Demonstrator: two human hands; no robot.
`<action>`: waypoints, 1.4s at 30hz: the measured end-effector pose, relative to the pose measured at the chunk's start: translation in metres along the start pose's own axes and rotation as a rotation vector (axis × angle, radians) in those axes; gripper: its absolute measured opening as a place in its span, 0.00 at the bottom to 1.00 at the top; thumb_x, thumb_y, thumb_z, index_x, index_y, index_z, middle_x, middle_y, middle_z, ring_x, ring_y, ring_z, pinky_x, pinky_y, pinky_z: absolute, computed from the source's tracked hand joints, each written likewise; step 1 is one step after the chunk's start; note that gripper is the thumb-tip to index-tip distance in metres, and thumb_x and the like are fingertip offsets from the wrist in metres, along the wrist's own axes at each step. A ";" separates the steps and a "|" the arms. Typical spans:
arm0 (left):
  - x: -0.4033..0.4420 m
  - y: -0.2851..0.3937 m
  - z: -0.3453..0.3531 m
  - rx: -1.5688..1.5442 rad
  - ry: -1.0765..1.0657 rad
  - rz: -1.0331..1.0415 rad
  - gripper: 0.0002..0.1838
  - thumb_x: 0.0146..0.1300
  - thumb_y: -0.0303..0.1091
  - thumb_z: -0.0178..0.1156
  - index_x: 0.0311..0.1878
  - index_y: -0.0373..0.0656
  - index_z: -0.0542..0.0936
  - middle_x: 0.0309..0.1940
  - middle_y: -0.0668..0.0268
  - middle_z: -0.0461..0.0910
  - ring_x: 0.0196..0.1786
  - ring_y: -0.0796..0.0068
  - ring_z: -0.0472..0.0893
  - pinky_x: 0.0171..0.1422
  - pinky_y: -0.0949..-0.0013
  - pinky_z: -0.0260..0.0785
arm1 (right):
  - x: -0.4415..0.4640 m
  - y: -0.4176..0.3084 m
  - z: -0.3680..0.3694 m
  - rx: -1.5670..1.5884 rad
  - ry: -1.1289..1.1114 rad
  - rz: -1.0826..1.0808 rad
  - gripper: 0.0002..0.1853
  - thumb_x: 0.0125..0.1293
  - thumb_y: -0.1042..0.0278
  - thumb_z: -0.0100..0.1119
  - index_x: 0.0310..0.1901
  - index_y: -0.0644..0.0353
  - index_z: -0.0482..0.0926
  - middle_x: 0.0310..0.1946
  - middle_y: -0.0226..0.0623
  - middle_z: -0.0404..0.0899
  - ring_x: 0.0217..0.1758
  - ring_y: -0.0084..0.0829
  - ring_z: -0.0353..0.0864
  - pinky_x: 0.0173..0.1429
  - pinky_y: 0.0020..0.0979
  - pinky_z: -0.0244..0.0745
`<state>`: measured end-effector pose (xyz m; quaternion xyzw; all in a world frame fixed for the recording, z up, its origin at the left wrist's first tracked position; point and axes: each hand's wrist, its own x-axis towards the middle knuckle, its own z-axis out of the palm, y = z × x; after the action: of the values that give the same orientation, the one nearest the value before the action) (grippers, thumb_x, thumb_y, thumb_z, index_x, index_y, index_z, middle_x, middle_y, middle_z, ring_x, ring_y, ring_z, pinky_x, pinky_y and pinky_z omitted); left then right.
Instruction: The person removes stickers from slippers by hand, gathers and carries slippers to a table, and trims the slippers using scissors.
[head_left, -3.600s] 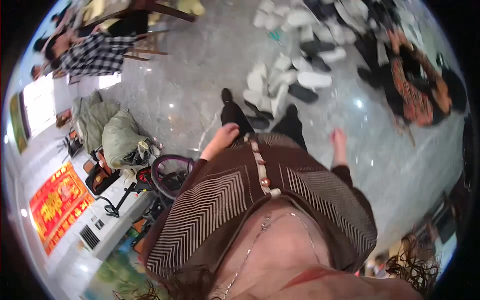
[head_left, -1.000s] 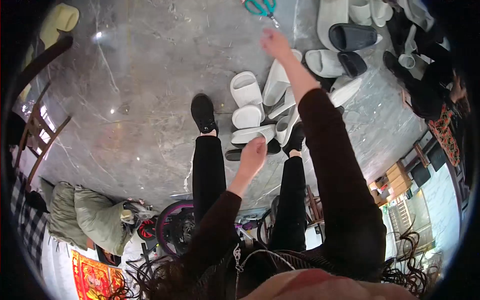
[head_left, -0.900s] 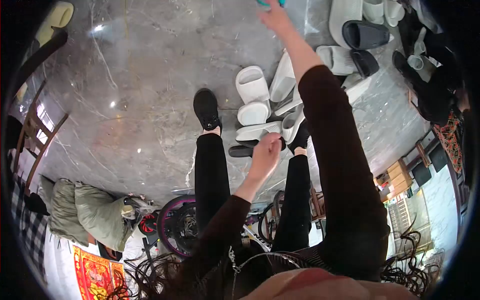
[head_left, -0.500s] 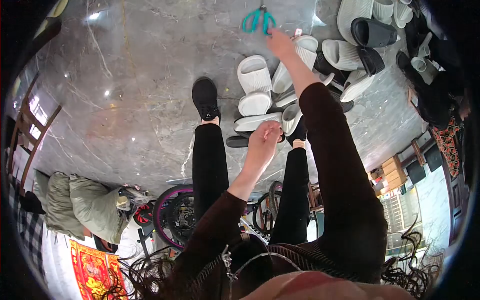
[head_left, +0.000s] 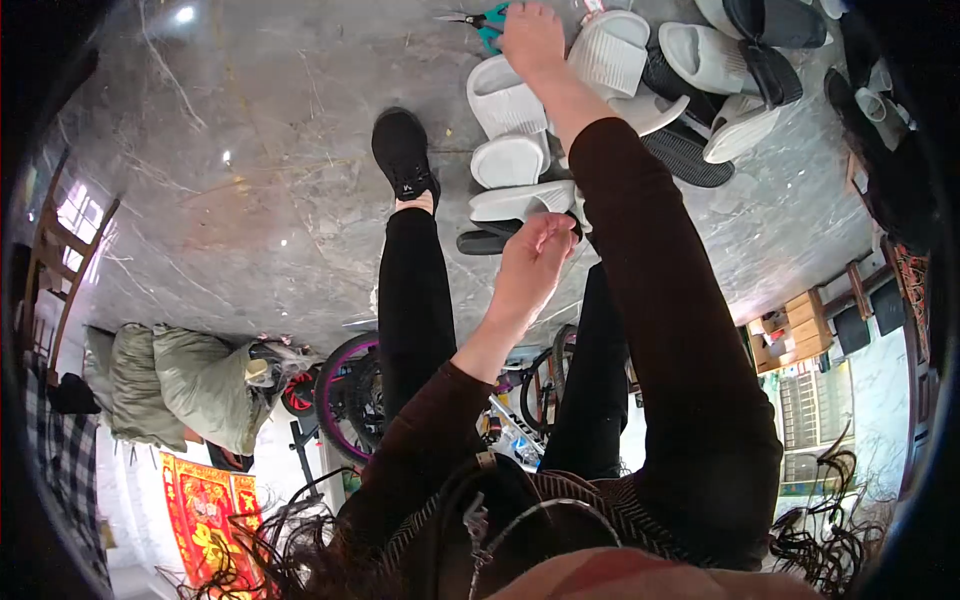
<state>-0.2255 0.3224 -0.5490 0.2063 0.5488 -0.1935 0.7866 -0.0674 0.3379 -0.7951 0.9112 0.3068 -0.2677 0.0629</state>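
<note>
My right hand (head_left: 533,42) is at the top, closed over a handle of the teal-handled scissors (head_left: 491,28), whose dark blades point left. The hand covers part of the handles. Lower down, my left hand (head_left: 537,262) is held with its fingers curled together, in front of a white slipper (head_left: 510,203) and a black slipper (head_left: 484,242). Whatever its fingertips hold, if anything, is hidden. White slides (head_left: 505,98) lie below my right hand, and another white slide (head_left: 610,52) is to its right.
More white slippers (head_left: 700,58) and black slippers (head_left: 770,22) crowd the upper right of the grey marble floor (head_left: 270,150). My black shoe (head_left: 402,152) stands left of the slides. A bicycle wheel (head_left: 335,400), grey-green bundles (head_left: 210,390) and a wooden chair (head_left: 85,260) are around the edges.
My right hand has reached the scissors and closed on their handles; the blades have swung from pointing up to pointing left. My left hand stays curled. The view has shifted slightly.
</note>
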 end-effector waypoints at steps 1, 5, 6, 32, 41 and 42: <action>0.002 -0.002 -0.001 0.016 -0.012 -0.013 0.11 0.64 0.32 0.50 0.46 0.35 0.72 0.38 0.65 0.75 0.41 0.78 0.74 0.48 0.72 0.68 | 0.002 0.003 -0.004 -0.024 -0.073 -0.021 0.19 0.54 0.63 0.52 0.46 0.62 0.72 0.41 0.45 0.75 0.45 0.40 0.74 0.50 0.38 0.68; -0.002 -0.012 0.003 0.053 -0.028 -0.037 0.11 0.64 0.31 0.50 0.46 0.35 0.72 0.38 0.64 0.75 0.41 0.77 0.74 0.48 0.73 0.68 | -0.010 0.032 -0.004 0.192 0.021 -0.185 0.16 0.54 0.66 0.49 0.45 0.60 0.72 0.44 0.45 0.73 0.48 0.41 0.72 0.52 0.39 0.66; -0.001 -0.014 0.005 0.058 -0.027 -0.019 0.11 0.64 0.31 0.50 0.46 0.35 0.72 0.37 0.64 0.75 0.40 0.77 0.74 0.48 0.73 0.67 | -0.010 0.033 -0.003 0.255 0.071 -0.218 0.16 0.54 0.66 0.49 0.44 0.60 0.72 0.44 0.44 0.73 0.49 0.41 0.72 0.52 0.39 0.66; 0.013 -0.037 -0.003 0.441 0.133 0.051 0.10 0.63 0.32 0.51 0.42 0.36 0.74 0.33 0.68 0.76 0.36 0.84 0.72 0.43 0.79 0.65 | -0.112 0.125 -0.066 0.889 -0.598 -0.033 0.26 0.48 0.61 0.63 0.48 0.66 0.72 0.36 0.36 0.77 0.39 0.29 0.75 0.46 0.28 0.69; 0.153 0.019 -0.070 1.097 0.248 0.406 0.15 0.57 0.40 0.58 0.37 0.36 0.77 0.30 0.63 0.78 0.34 0.71 0.76 0.41 0.73 0.67 | -0.248 0.154 -0.071 0.928 -0.369 0.261 0.25 0.50 0.68 0.63 0.50 0.68 0.69 0.35 0.33 0.76 0.37 0.23 0.75 0.42 0.24 0.70; 0.169 0.031 -0.062 0.995 0.124 0.128 0.16 0.56 0.41 0.59 0.38 0.37 0.77 0.30 0.63 0.78 0.33 0.71 0.76 0.40 0.72 0.68 | -0.261 0.159 -0.065 0.931 -0.364 0.274 0.25 0.50 0.68 0.63 0.50 0.68 0.69 0.35 0.33 0.76 0.37 0.23 0.75 0.42 0.24 0.70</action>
<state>-0.2028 0.3687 -0.7241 0.6006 0.4219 -0.3705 0.5692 -0.1180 0.0911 -0.6101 0.8129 0.0172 -0.5196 -0.2625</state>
